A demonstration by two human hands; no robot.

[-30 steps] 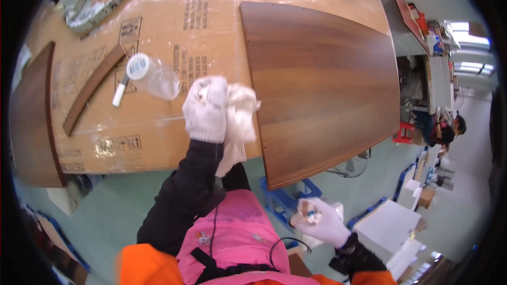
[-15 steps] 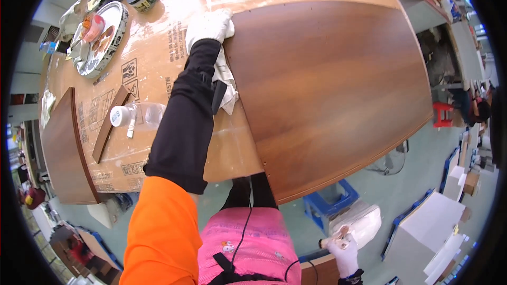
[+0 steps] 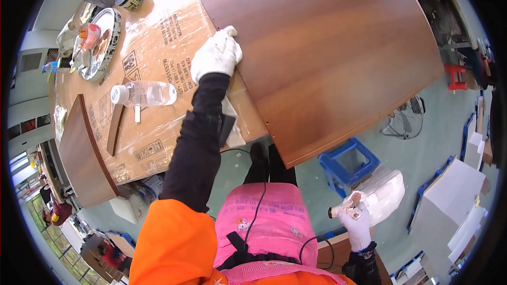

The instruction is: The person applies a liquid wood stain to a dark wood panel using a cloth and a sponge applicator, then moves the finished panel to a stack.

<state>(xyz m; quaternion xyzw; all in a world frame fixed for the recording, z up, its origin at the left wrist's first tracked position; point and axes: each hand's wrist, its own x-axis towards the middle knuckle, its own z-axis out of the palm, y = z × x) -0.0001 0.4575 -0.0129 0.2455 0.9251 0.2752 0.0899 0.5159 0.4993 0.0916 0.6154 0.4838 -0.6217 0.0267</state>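
Left of the left hand, a tray holds brown smears.

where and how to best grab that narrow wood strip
The wood strip is likely best pinched across its long edges at the near end, coming from the person's side: it is narrow and uncovered there, while the bottle overlaps its far part in view.

Brown panel flat, white cloth beside; crumpled wad apart.
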